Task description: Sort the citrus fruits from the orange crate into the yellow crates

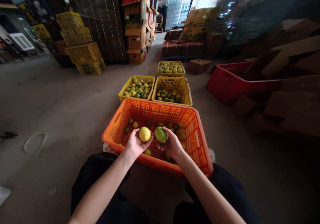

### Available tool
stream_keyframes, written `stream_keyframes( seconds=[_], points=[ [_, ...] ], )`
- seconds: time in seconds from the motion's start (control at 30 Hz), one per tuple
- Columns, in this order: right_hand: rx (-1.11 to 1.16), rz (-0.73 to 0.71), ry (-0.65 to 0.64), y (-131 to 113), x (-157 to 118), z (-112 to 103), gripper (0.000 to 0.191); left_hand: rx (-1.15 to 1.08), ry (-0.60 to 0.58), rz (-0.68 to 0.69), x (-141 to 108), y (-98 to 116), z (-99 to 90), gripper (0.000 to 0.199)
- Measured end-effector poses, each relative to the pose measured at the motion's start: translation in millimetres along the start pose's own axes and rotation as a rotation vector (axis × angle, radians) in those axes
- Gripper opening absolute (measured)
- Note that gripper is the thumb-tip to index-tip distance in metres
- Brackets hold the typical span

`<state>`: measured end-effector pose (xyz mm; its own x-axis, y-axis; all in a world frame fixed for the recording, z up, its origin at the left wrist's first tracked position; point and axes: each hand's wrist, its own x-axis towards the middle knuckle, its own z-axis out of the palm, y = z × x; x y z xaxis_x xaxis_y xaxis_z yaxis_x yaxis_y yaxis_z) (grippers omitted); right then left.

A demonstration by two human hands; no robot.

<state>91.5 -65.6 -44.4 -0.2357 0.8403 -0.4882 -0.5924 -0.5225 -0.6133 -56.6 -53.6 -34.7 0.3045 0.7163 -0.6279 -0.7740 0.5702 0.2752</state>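
My left hand (138, 144) is closed around a yellow lemon (144, 134), its fingers under the fruit. In my right hand (173, 144) is a green lemon (161, 135) with a yellowish patch, gripped from its right side. Both hands are over the orange crate (200, 130), and the two fruits are close together but apart. Inside that crate lie several loose green and yellow lemons, more of them on the right side; my hands and forearms hide part of its floor.
Behind stand a yellow crate of mixed lemons (121, 92), a partly filled yellow crate (188, 93) and a farther full one (184, 71). A red bin (222, 87) with cardboard is at right. Stacked yellow crates (82, 52) and cartons (136, 42) stand farther back.
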Motion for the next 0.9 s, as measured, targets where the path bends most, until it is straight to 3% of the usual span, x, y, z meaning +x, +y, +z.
stream_keyframes(
  seconds=[0.53, 0.77, 0.9],
  points=[
    [0.111, -0.020, -0.015, -1.3, 3.6, -6.2, 0.028, 0.010, -0.088, -0.005, 2.0, -5.1, 3.5, 0.030],
    [0.222, -0.122, -0.176, -3.0, 3.3, -10.5, 0.024, 0.034, -0.310, -0.060, -4.4, -3.2, 1.8, 0.025],
    [0.203, -0.185, -0.273, -2.1, 2.3, -12.3, 0.025, 0.052, -0.297, -0.050, -6.2, -6.1, 5.5, 0.017]
  ],
)
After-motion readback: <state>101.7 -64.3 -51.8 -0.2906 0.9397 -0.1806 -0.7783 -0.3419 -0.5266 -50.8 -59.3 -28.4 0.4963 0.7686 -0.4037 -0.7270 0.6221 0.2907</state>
